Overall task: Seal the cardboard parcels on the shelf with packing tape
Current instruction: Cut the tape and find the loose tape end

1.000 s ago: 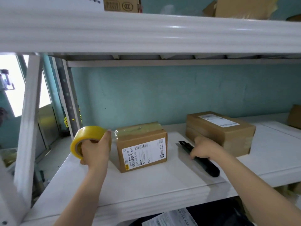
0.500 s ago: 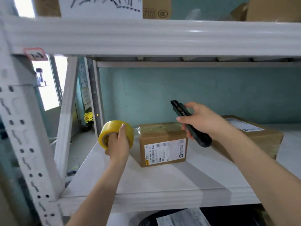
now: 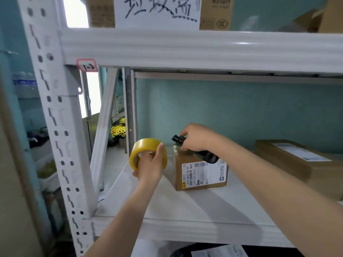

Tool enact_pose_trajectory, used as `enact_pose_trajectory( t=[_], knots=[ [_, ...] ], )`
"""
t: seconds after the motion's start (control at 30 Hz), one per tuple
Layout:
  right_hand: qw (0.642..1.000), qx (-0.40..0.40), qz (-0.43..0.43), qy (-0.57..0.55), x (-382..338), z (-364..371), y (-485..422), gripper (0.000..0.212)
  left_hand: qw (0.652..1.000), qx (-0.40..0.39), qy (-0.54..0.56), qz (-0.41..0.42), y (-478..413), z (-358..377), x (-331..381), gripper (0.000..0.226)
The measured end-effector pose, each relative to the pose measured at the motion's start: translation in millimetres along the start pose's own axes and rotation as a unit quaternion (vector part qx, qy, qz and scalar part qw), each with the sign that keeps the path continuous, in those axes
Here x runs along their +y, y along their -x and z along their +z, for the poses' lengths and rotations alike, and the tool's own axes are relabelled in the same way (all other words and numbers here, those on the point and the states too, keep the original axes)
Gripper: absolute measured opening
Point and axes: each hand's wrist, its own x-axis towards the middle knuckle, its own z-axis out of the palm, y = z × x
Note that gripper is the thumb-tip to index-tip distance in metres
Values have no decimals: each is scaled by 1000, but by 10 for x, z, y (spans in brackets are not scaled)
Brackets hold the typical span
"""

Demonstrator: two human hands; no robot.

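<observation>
Fingers (image 3: 161,148) of left hand (image 3: 150,167) grip one tape roll (image 3: 146,144); right hand (image 3: 196,138) grips one knife (image 3: 206,155); two parcels (image 3: 201,175) (image 3: 297,164).

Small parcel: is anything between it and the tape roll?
Nothing visible. The left hand holds the tape roll just left of the small parcel; the right hand holds a black cutter over its top left corner.
</observation>
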Motion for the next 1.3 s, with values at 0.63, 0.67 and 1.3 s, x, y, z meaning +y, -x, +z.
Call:
enact_pose_trajectory(
  t=[0.63, 0.67, 1.3],
  knots=[
    [971, -226, 78, -2, -222, -217, -307, 33, 999, -20, -11, 28, -36, -71, 6, 37],
    [969, -231, 84, -13, -212, -220, -328, 34, 999, -18, -14, 32, -40, -70, 5, 36],
    [963, -257, 75, 25, -157, -206, -500, 26, 998, 46, -8, 35, -44, 78, 52, 23]
  ],
)
